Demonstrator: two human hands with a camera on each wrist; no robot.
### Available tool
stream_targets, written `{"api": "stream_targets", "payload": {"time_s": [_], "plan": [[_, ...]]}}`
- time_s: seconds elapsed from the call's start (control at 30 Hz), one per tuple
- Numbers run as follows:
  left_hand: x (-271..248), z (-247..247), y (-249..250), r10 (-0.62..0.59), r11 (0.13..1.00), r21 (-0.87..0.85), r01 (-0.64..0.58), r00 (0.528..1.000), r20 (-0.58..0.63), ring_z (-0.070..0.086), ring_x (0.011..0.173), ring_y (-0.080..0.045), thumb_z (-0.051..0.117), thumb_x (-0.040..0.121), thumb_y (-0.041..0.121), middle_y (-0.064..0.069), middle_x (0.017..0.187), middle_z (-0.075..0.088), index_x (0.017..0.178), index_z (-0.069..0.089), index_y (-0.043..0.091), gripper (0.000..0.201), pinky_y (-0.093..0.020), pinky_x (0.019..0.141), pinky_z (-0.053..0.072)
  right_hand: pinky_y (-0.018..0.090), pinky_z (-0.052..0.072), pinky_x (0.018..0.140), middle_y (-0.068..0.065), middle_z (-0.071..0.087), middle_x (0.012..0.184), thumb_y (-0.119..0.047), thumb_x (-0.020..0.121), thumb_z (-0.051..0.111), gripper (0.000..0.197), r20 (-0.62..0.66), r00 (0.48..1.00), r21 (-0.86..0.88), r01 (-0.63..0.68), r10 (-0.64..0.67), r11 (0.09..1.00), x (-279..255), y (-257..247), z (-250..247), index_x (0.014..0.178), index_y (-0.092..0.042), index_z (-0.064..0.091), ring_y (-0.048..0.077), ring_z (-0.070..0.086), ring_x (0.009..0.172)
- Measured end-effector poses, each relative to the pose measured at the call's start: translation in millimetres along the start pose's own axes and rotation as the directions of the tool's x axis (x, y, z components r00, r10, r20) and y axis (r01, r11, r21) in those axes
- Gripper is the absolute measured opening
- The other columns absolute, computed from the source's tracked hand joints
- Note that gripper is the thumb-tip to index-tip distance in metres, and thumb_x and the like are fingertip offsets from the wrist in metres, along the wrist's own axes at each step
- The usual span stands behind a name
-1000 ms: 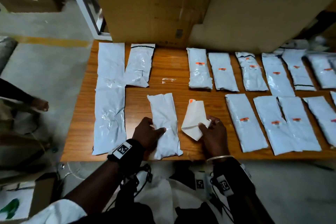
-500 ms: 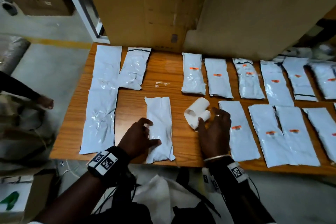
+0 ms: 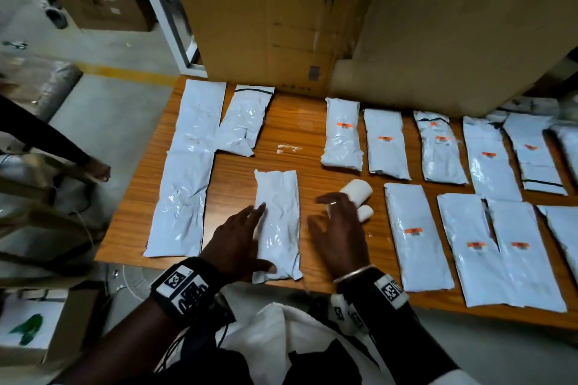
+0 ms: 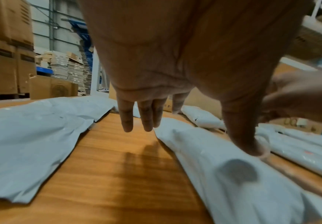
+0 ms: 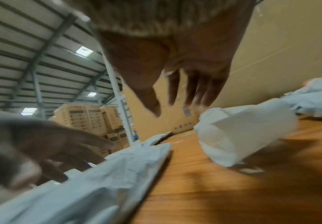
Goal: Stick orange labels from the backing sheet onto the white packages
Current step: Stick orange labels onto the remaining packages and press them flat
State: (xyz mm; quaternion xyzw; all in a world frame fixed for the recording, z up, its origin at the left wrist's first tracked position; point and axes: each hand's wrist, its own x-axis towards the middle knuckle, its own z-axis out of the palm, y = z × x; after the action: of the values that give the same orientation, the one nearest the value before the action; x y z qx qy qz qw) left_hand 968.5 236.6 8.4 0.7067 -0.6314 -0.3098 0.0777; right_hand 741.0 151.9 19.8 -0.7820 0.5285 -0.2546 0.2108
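An unlabelled white package [image 3: 278, 212] lies near the front edge of the wooden table [image 3: 237, 178]. My left hand [image 3: 250, 234] rests flat on its left edge with straight fingers; in the left wrist view the thumb [image 4: 250, 145] touches the package [image 4: 223, 174]. My right hand [image 3: 334, 216] hovers spread and holds nothing, just right of the package. Beyond its fingers the curled white backing sheet [image 3: 356, 192] lies loose on the table, and it shows as a roll [image 5: 242, 133] in the right wrist view. No orange label shows on it.
Several packages with orange labels [image 3: 344, 125] fill the table's right half. Three unlabelled packages [image 3: 194, 166] lie at the left. Tall cardboard boxes [image 3: 281, 25] wall off the back edge. Another person's hand [image 3: 97, 170] is off the table's left side.
My right hand has let go of the backing sheet, which has curled up on the table, and the hand has opened. My left hand's fingers have straightened along the package.
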Motion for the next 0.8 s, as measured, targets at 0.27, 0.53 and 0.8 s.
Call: {"api": "stream_targets", "payload": {"time_s": [0.27,0.53,0.8], "plan": [[11,-37,24,-0.048,0.963,-0.270,0.015,0.992,-0.114,0.058,0.120,-0.011,0.081,0.083,0.042,0.004,0.136,0.060,0.139,0.056,0.022,0.064,-0.016,0.089,0.044,0.047,0.047,0.104,0.016,0.061,0.132,-0.025,0.086,0.075,0.057,0.012,0.903,-0.110,-0.426,0.429,0.898,18,34,-1,0.137,-0.010,0.055,0.038,0.057,0.122],[9,-91,77,0.024,0.827,-0.555,-0.087,0.992,-0.120,0.048,0.127,0.010,0.075,0.070,0.072,0.029,0.139,0.054,0.144,0.049,0.040,0.085,-0.021,0.106,0.039,0.026,0.056,0.088,-0.015,0.074,0.105,-0.004,0.094,0.065,0.025,0.014,0.964,0.425,-0.247,0.267,0.871,25,-34,-68,0.103,-0.026,0.073,0.002,0.067,0.100],[3,-115,102,-0.041,0.653,-0.757,-0.018,0.997,-0.058,0.074,0.088,-0.015,0.083,0.078,0.038,-0.001,0.092,0.077,0.092,0.073,0.011,0.032,-0.035,0.073,0.060,0.015,0.055,0.073,-0.012,0.076,0.095,-0.001,0.090,0.071,0.024,-0.109,0.949,0.571,-0.183,0.295,0.800,34,-64,-95,0.098,-0.024,0.075,0.003,0.070,0.086]]}}
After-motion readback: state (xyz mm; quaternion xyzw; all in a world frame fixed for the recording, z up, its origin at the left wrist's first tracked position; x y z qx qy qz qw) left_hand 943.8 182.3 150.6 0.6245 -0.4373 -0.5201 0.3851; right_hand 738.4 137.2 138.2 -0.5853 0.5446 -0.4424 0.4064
